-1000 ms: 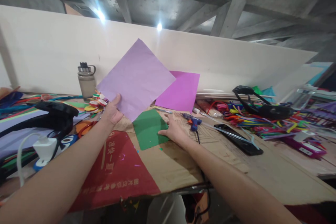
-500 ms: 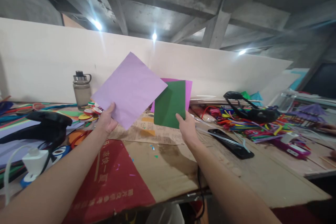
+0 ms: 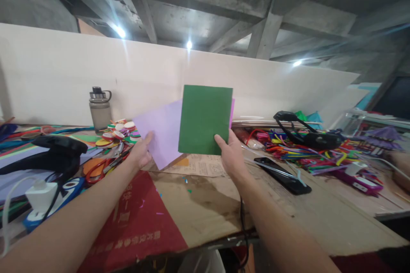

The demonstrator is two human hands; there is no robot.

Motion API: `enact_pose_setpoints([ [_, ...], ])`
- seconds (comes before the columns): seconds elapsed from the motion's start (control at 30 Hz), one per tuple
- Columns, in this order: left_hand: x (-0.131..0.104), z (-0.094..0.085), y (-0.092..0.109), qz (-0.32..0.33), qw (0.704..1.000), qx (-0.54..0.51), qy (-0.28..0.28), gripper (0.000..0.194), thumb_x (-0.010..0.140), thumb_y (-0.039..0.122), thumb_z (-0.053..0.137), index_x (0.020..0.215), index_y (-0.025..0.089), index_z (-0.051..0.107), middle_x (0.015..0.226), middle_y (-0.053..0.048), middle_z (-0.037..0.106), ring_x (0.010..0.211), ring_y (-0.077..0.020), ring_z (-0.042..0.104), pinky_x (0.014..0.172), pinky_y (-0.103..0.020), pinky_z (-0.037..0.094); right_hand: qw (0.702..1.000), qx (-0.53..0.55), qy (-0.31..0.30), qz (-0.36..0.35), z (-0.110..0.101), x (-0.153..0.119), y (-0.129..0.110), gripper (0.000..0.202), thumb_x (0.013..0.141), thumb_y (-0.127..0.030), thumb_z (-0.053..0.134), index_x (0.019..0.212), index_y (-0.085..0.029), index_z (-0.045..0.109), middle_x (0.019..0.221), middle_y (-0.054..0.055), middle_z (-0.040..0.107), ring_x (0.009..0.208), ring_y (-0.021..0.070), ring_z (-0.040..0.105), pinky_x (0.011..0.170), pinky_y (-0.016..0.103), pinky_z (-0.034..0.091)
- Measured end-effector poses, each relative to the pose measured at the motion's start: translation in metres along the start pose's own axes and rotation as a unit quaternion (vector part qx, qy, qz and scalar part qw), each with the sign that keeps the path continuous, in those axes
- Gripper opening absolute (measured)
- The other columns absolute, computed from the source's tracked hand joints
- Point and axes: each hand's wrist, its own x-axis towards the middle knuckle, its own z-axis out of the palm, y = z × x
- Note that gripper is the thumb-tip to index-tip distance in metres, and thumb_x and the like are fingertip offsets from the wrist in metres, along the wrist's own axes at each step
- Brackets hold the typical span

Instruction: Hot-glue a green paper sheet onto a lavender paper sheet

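Note:
My left hand (image 3: 142, 153) pinches the lower left part of a light purple sheet of paper (image 3: 160, 130), thumb on the near face. In my right hand (image 3: 233, 153) is a green sheet of paper (image 3: 205, 119), gripped at its lower right corner and held upright. A strip of a brighter purple sheet (image 3: 232, 113) shows behind the green one's right edge. The green sheet is in front of the light purple sheet and hides its right part. Both hands are raised above the cardboard-covered table (image 3: 205, 213).
A water bottle (image 3: 100, 111) stands at the back left, near ribbon spools (image 3: 120, 130) and red-handled scissors (image 3: 98, 170). A black phone (image 3: 282, 175) lies right of my right arm. Beyond it are colourful strips (image 3: 297, 153) and a black headset-like strap (image 3: 307, 134). Another person's hand (image 3: 400, 166) shows far right.
The light purple sheet has dropped, turned and slid behind the green one. My left hand has moved slightly right and down. The green sheet has risen and now covers most of the bright purple sheet.

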Motion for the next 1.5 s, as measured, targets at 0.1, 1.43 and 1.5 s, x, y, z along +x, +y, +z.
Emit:
enact_pose_setpoints([
  [0.1,-0.005,0.005,-0.012,-0.018,0.999,0.033,-0.037,0.022,0.091,0.02,0.056,0.11,0.014,0.065,0.092,-0.006,0.075,0.076,-0.0159,0.072,0.076,-0.028,0.059,0.997,0.004,-0.066,0.04,0.013,-0.011,0.005,0.04,0.078,-0.031,0.064,0.116,-0.023,0.06,0.117,0.005,0.067,0.109,0.0224,0.06,0.1,0.043,0.043],
  [1.43,-0.025,0.014,-0.02,-0.02,0.995,0.015,-0.093,0.04,0.081,0.017,0.069,0.119,0.02,0.06,0.112,-0.012,0.071,0.101,-0.0246,0.068,0.098,-0.05,0.048,0.985,-0.116,-0.009,0.125,0.028,-0.03,0.043,0.029,0.067,-0.036,0.074,0.083,-0.022,0.053,0.079,0.0,0.059,0.076,0.0178,0.057,0.072,0.032,0.047],
  [1.5,-0.023,0.015,-0.015,-0.018,0.996,-0.002,-0.087,0.039,0.081,0.018,0.069,0.119,0.02,0.06,0.112,-0.012,0.071,0.099,-0.0244,0.069,0.098,-0.051,0.048,0.987,-0.073,0.004,0.14,0.028,-0.032,0.042,0.036,0.067,-0.041,0.075,0.085,-0.023,0.051,0.081,0.0,0.057,0.074,0.0173,0.057,0.065,0.03,0.048],
])
